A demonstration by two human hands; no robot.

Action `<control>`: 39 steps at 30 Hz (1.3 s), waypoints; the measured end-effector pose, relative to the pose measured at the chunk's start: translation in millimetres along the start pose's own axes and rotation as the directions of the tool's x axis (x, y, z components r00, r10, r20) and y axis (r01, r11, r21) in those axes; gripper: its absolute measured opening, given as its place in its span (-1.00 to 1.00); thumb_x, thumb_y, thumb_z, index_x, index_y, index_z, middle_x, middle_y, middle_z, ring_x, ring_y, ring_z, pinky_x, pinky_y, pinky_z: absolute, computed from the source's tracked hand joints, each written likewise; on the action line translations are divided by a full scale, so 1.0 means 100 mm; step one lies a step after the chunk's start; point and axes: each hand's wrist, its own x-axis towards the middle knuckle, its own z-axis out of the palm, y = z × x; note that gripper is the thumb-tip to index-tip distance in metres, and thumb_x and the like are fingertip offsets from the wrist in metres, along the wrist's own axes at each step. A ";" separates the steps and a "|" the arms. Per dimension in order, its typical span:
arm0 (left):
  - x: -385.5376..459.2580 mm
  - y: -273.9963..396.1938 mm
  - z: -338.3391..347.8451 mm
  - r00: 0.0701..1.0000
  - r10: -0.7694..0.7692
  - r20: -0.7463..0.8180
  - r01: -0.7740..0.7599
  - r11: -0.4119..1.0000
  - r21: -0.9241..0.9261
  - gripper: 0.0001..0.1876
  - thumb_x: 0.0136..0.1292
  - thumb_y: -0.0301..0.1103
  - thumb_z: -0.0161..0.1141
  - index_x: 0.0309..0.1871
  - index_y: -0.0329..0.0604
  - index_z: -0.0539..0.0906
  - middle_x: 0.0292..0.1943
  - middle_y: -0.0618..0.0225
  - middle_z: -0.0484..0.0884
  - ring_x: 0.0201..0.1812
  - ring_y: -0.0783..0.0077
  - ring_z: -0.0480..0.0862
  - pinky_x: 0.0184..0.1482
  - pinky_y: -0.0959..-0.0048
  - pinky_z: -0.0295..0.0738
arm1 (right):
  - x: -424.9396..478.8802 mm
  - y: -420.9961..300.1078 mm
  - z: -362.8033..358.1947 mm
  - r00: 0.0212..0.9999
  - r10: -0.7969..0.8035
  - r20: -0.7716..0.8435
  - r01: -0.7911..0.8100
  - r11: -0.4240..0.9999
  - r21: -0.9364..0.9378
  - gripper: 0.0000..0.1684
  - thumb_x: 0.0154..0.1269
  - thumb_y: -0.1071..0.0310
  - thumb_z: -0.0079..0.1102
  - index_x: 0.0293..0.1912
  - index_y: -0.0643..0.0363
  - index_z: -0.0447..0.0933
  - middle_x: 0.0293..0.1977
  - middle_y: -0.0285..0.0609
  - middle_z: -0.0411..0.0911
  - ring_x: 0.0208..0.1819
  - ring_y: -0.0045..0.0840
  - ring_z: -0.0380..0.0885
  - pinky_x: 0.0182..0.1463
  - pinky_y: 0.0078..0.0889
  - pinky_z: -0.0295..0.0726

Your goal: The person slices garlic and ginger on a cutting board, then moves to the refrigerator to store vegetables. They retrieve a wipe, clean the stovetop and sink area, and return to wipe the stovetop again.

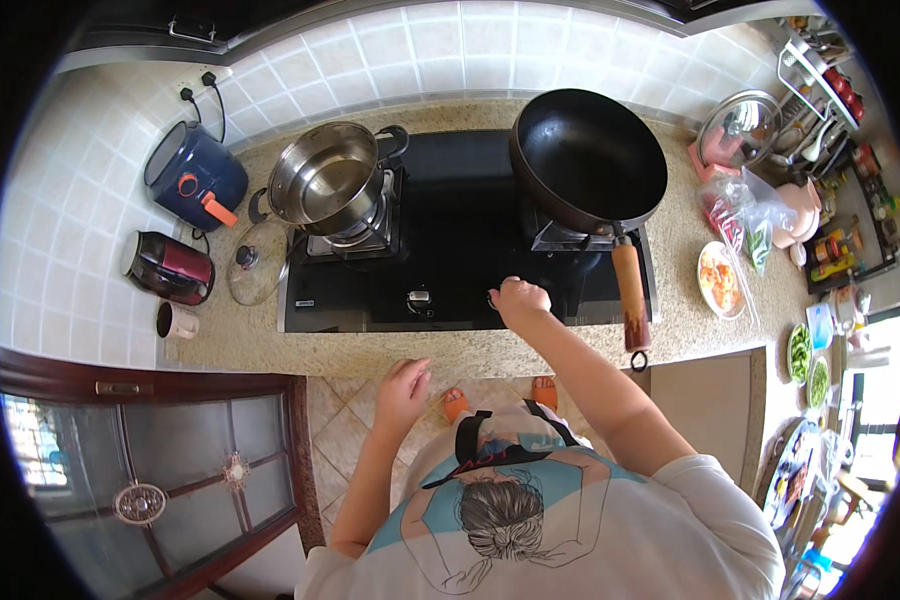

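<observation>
My right hand [523, 300] reaches to the front of a black glass gas hob [457, 202], its fingers closed around the right control knob [493, 299], mostly hidden by them. The left control knob [418, 299] sits uncovered. My left hand [403, 397] hangs before the counter's front edge with nothing in it, fingers loosely bent. On the right burner a dark wok [589, 157] stands tilted, its wooden handle [630, 292] pointing toward me past the hob's edge. A two-handled steel pot [328, 180] rests on the left burner; it seems to hold clear liquid.
Left stand a blue air fryer [195, 176], a dark red kettle [171, 266], a cup [178, 321] and a glass lid [258, 264]. To the right are a plate of orange-pink food pieces [720, 280], plastic bags [757, 210], another glass lid [739, 129] and bowls of chopped greens [799, 352].
</observation>
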 end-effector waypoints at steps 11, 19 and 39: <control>-0.02 -0.41 -0.17 0.997 0.030 0.064 -0.021 0.992 -0.126 -0.79 0.23 -0.51 0.10 -0.08 -0.29 0.60 -0.24 0.12 0.61 -0.25 0.19 0.65 -0.23 0.41 0.55 | -0.06 -0.17 -0.13 0.991 -0.012 0.135 0.042 0.974 -0.224 -0.57 0.35 0.02 0.06 -0.08 0.21 0.38 -0.21 -0.10 0.65 -0.11 -0.31 0.65 -0.16 -0.34 0.60; -0.10 -0.56 -0.26 1.000 0.003 -0.003 -0.003 0.990 -0.143 -0.81 0.21 -0.53 0.10 -0.12 -0.31 0.62 -0.24 0.12 0.62 -0.25 0.26 0.66 -0.21 0.44 0.55 | -0.13 -0.22 -0.15 0.992 -0.084 0.098 0.109 0.950 -0.294 -0.72 0.32 0.22 0.11 -0.15 0.21 0.33 -0.27 -0.05 0.65 -0.14 -0.28 0.65 -0.19 -0.32 0.60; -0.19 -0.37 -0.27 0.991 0.112 -0.066 -0.116 0.992 -0.047 -0.81 0.19 -0.55 0.13 -0.14 -0.32 0.64 -0.29 0.12 0.63 -0.28 0.21 0.64 -0.23 0.40 0.53 | -0.19 -0.17 -0.04 0.980 -0.196 0.019 0.187 0.901 -0.392 -0.55 0.12 0.40 0.24 -0.02 0.23 0.30 -0.26 -0.12 0.65 -0.18 -0.36 0.67 -0.24 -0.41 0.63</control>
